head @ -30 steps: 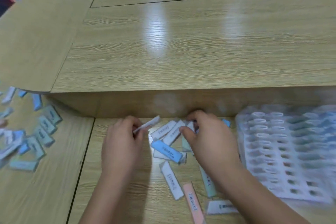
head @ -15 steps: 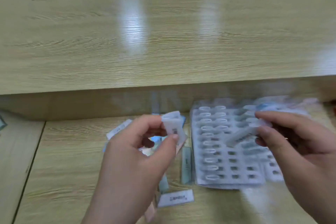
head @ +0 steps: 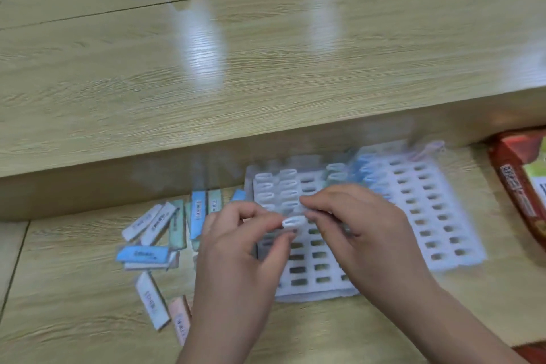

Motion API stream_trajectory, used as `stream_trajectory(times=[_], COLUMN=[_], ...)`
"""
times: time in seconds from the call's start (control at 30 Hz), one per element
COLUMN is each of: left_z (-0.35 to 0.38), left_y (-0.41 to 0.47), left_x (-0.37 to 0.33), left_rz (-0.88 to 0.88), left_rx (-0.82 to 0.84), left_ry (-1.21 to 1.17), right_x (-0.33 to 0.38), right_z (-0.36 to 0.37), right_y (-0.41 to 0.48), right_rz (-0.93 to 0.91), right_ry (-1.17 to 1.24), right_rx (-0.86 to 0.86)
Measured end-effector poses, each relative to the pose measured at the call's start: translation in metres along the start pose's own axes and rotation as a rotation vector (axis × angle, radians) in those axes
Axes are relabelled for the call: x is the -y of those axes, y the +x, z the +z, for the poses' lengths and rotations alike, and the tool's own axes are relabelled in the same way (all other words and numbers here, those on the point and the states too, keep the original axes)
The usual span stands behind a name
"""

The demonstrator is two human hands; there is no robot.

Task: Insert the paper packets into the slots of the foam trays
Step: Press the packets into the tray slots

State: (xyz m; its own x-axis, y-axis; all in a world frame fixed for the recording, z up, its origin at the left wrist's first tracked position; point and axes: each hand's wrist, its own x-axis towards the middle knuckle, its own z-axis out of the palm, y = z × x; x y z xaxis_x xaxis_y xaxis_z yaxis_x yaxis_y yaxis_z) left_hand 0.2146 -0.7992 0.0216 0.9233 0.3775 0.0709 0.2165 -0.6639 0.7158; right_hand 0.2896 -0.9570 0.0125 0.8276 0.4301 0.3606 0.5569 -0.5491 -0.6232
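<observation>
Your left hand (head: 236,260) and right hand (head: 366,233) have left the loose pile of coloured paper packets (head: 165,233) and now meet over the left white foam tray (head: 313,284). Both hands' fingers pinch 1 folded white paper packet (head: 293,221) just above the tray's open slots, so insertion looks next.

Both forearms reach in from the bottom edge, backs of hands up, fingertips meeting; left hand (head: 236,251) pinches white packet (head: 293,221) between thumb and forefinger, other fingers curled; right hand (head: 363,233) pinches its other end, thumb and forefinger curled; slight blur
</observation>
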Motion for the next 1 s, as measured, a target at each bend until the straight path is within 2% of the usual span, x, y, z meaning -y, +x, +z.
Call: stream_trajectory(times=[0.37,0.63,0.73,0.87,1.0], left_z=[0.012,0.013,0.01,0.013,0.009], left_y=[0.003,0.007,0.007,0.009,0.008], left_x=[-0.002,-0.003,-0.01,-0.027,-0.037], left_rz=[0.041,-0.044,0.03,0.024,0.006], left_rx=[-0.034,0.04,0.062,0.08,0.085], left_ry=[0.207,0.039,0.266,0.619,0.697], right_x=[-0.005,-0.005,-0.003,-0.001,0.007], right_z=[-0.002,-0.004,-0.005,-0.008,-0.008], right_y=[0.003,0.005,0.006,0.005,-0.003], right_rz=[-0.044,-0.13,-0.177,-0.234,-0.25], right_ry=[-0.006,-0.114,-0.176,-0.253,-0.415], right_rx=[0.028,0.081,0.158,0.212,0.272])
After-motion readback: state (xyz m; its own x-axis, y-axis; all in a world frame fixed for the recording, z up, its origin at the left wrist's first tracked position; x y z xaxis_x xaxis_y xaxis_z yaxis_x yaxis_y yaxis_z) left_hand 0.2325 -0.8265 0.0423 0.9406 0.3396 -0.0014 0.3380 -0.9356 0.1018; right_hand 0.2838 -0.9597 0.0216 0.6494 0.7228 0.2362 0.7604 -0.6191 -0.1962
